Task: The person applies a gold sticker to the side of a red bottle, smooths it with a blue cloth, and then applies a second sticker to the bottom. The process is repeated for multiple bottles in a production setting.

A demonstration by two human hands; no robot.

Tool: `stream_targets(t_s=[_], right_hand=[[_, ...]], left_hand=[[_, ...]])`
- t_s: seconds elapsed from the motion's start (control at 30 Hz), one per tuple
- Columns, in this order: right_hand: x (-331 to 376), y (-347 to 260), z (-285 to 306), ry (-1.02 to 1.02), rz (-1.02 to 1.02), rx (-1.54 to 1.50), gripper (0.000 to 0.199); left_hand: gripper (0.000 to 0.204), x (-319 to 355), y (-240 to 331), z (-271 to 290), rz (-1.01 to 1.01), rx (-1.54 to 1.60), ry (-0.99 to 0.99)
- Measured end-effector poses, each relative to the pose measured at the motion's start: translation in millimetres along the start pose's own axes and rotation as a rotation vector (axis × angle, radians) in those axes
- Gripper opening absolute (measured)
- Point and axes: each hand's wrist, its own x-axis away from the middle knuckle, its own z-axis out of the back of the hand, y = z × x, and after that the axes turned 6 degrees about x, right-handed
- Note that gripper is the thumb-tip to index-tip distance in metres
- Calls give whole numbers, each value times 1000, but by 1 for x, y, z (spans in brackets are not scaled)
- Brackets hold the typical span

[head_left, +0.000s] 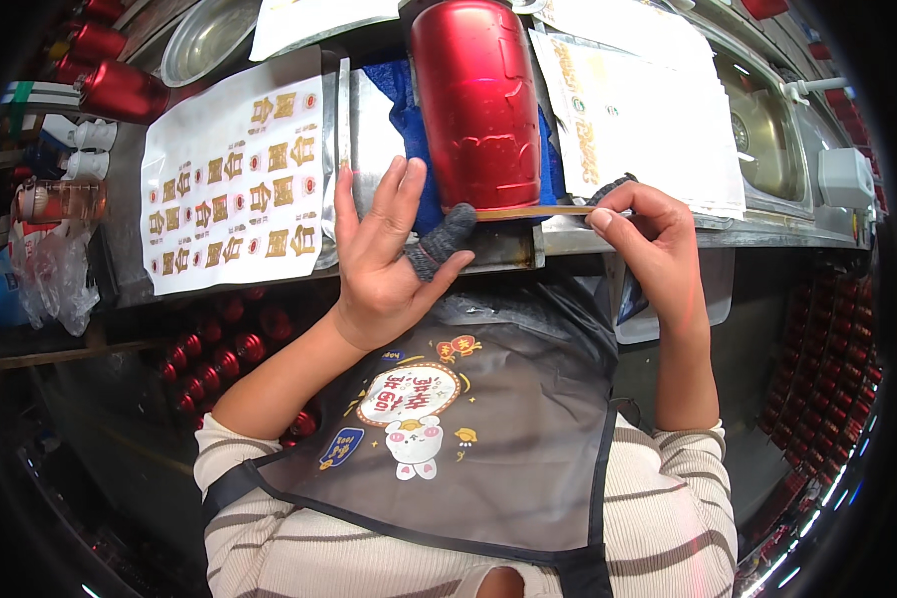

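A large glossy red bottle (476, 100) lies on a blue cloth (405, 110) on the steel counter (628, 237). A thin gold strip label (533, 211) runs along its near end. My left hand (389, 254) is spread open, its thumb in a grey fingertip cover pressing the strip's left end. My right hand (648, 239) pinches the strip's right end, with a grey cover on one finger.
A white sheet of gold stickers (234, 169) lies left of the bottle; another printed sheet (638, 110) lies to the right. Steel sink (767, 130) at far right, metal bowl (204, 40) at the back, red bottles (120, 90) upper left and more below the counter.
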Motion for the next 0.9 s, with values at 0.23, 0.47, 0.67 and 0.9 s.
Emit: stream_targets(t_s=[0.23,0.47,0.67,0.9], right_hand=[[-8,11,-2,-17,6,9,11],[-5,2,-14,-33,-8,45,11],[8,-15,-20,15,104,-1,8],[7,-17,-12,11,87,-24,6]], left_hand=[[42,-36,16,3,-143,-163,-43],[37,-49,9,-20,-65,-21,97],[63,-15,0,-6,88,144,99],[40,13,-2,-5,82,63,36]])
